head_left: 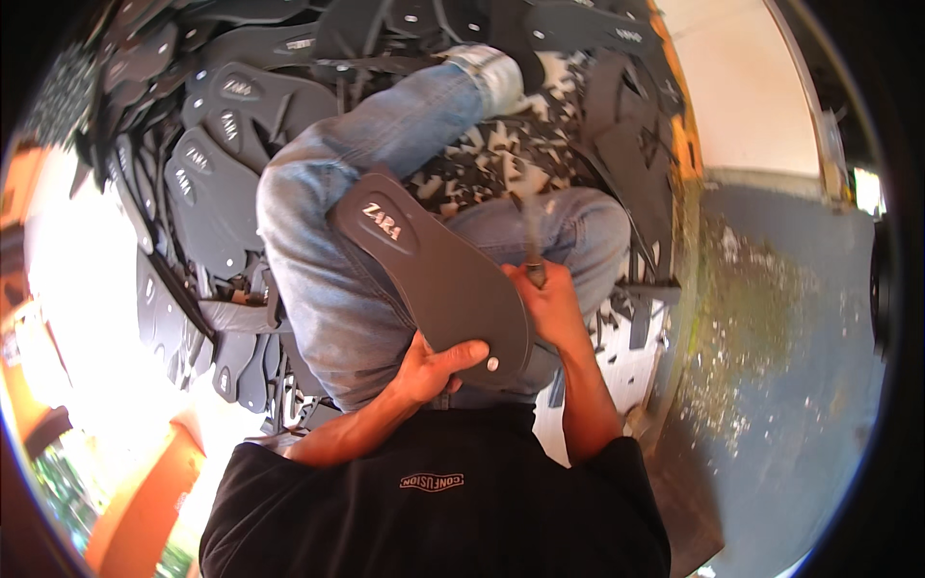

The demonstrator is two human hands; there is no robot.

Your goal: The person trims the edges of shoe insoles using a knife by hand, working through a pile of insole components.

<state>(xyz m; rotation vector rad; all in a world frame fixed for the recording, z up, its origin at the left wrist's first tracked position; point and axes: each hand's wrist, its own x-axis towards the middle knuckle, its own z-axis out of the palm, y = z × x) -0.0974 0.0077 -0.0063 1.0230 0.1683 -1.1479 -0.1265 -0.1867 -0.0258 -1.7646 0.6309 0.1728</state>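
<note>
Left hand [432, 371] clamped on the dark sole [434, 275] resting across the lap, right hand [544, 299] closed round a thin tool [528, 241] at its edge — best steadied firmly, worked in short strokes.

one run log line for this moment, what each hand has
left hand: grips dark grey foam sole on lap | right hand: holds thin blurred tool at sole edge | around: pile of grey soles
</note>
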